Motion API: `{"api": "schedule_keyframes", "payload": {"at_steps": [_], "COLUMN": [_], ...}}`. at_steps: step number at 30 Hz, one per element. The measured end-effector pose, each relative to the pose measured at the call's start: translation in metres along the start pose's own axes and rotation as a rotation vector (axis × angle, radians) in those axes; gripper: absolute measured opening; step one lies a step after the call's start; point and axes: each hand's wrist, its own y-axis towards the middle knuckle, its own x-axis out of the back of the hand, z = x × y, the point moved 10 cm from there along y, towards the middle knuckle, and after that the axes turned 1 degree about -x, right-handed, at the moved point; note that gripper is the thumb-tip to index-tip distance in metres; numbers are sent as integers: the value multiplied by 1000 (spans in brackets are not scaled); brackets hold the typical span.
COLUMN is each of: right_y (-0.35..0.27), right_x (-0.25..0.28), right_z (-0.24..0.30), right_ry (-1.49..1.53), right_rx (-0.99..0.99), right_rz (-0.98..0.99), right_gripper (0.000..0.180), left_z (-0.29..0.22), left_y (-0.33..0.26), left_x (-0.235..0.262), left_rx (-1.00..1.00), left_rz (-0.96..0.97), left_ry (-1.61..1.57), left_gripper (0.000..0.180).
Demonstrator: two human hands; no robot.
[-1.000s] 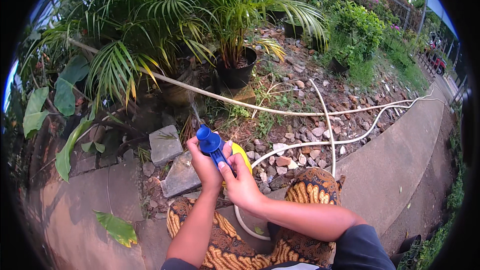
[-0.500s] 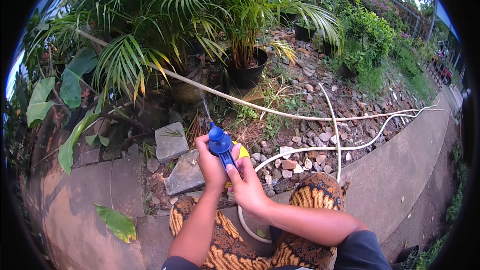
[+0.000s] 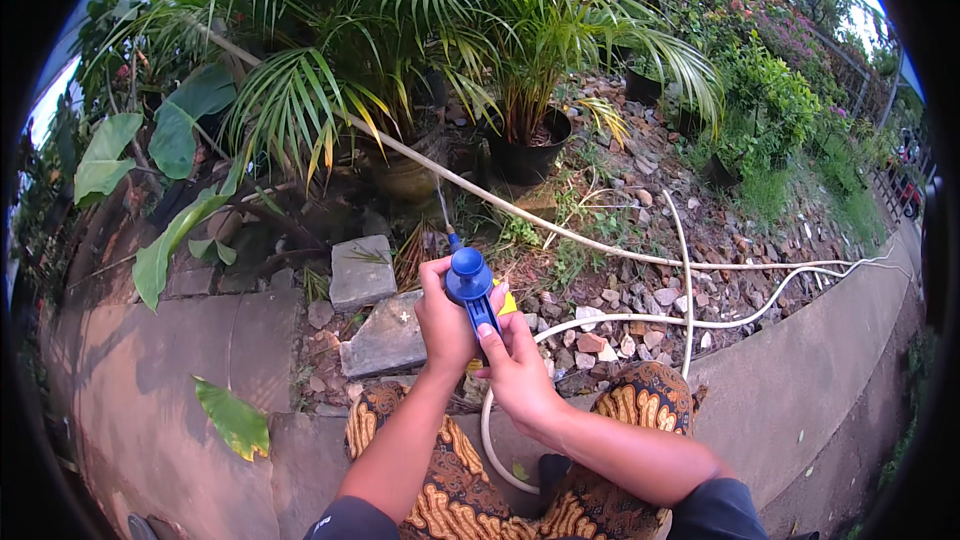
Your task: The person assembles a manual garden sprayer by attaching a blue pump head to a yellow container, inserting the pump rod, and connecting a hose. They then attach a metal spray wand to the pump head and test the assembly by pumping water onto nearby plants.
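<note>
Outdoor garden, rocky bed (image 3: 640, 280), potted palm (image 3: 530, 140) at 12 o'clock. Left hand (image 3: 447, 325) and right hand (image 3: 515, 365) both clamped around blue hose nozzle (image 3: 470, 285).

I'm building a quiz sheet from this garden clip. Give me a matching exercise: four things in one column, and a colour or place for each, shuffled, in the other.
Things:
1. spray nozzle
2. hose
3. fallen leaf
4. plant pot

Colour or place:
a. lying on the pavement, at the person's left
b. black, under the palm fronds
c. blue, held in both hands
d. whitish, winding over the stones

Pairs: 1-c, 2-d, 3-a, 4-b. The left hand and right hand both grip the nozzle.
</note>
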Motion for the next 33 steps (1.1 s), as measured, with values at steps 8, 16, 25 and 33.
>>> {"api": "schedule_keyframes", "payload": {"at_steps": [8, 16, 25, 33], "right_y": [-2, -2, 4, 7], "right_x": [-6, -11, -1, -4], "right_z": [6, 13, -7, -4], "right_ry": [-41, -93, -82, -13], "right_rx": [-18, 83, -50, -2], "right_rz": [60, 90, 19, 53], "right_gripper": [21, 20, 21, 21], "left_z": [-3, -13, 1, 6], "left_y": [-1, 4, -1, 0], "left_x": [9, 13, 2, 4], "left_rx": [71, -66, 99, 58], "left_rz": [-5, -51, 59, 29], "left_ry": [-22, -35, 36, 25], "left_gripper": [61, 63, 62, 62]}}
